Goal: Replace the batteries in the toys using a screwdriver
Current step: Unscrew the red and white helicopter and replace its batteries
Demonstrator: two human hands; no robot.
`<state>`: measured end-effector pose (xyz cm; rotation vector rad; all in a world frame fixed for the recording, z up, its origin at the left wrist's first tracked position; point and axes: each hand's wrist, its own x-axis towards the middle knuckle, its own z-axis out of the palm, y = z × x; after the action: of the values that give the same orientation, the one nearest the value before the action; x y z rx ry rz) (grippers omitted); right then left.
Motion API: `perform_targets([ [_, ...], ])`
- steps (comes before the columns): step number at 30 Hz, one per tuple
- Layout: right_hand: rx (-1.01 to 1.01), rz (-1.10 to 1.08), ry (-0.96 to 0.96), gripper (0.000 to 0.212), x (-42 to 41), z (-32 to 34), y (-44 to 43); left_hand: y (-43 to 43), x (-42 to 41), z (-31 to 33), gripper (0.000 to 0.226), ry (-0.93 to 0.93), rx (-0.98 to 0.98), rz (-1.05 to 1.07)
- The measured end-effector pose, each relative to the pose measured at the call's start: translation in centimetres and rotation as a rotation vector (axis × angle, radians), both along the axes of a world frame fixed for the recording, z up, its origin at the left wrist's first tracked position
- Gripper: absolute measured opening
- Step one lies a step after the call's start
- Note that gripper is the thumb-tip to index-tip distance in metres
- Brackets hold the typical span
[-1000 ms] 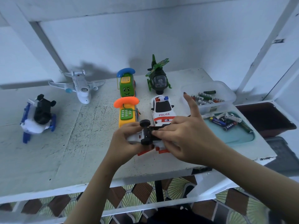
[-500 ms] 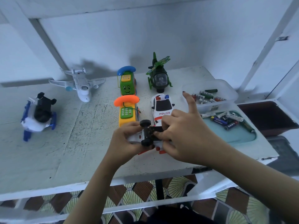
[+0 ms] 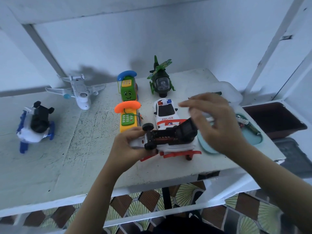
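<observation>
White and red, the upturned toy lies at the table's front edge, the left hand's grip wrapped round its nose. Its black battery cover stands tilted up, so the compartment looks opened. The right hand blurs above it, grip unclear. Swapping cells from the tray, closing up, and toys like the police car seem left to do

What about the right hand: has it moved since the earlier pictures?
Yes. The right hand has lifted off the upturned toy and shifted right, away from the police car, towards the teal tray.
</observation>
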<state>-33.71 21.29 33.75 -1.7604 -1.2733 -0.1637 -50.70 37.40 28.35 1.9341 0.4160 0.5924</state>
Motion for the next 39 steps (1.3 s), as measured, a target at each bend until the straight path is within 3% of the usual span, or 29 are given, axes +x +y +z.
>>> perform_targets([
  [2, 0.005, -0.126, 0.089, 0.026, 2.2, -0.7, -0.6, 0.0, 0.2, 0.2, 0.04, 0.005, -0.003, -0.005],
  [3, -0.084, -0.214, 0.059, 0.025, 3.3, -1.3, -0.9, 0.0, 0.2, 0.3, 0.041, 0.007, -0.003, -0.008],
  [7, -0.631, -0.539, -0.239, 0.017, 7.0, -5.5, -2.5, 0.2, 0.5, 0.3, 0.042, 0.01, -0.003, -0.02],
  [10, -0.766, -0.604, -0.347, 0.011, 7.8, -7.3, -3.0, 0.4, 0.6, 0.2, 0.046, 0.021, -0.007, -0.02],
  [20, -0.648, -0.556, -0.425, 0.011, 8.6, -8.1, -2.1, 0.6, 0.5, 0.1, 0.045, 0.021, 0.004, -0.025],
  [25, -0.276, -0.286, -0.102, 0.02, 6.1, -4.9, -1.0, 0.7, 0.3, -0.1, 0.045, 0.024, 0.011, -0.014],
  [30, 0.126, -0.042, 0.103, 0.017, 1.2, 1.2, 0.1, 0.7, 0.3, -0.1, 0.046, 0.031, 0.014, -0.008],
  [33, 0.039, 0.081, 0.012, 0.015, -1.0, 2.9, 0.6, 0.6, 0.3, -0.1, 0.046, 0.039, 0.022, -0.01],
  [37, -0.201, 0.096, -0.352, 0.017, -2.2, 1.9, 1.7, 0.6, 0.3, -0.1, 0.045, 0.032, 0.035, -0.022],
  [39, -0.298, 0.118, -0.442, 0.018, -2.3, 1.2, 2.0, 0.5, 0.2, -0.1, 0.044, 0.018, 0.027, -0.024],
])
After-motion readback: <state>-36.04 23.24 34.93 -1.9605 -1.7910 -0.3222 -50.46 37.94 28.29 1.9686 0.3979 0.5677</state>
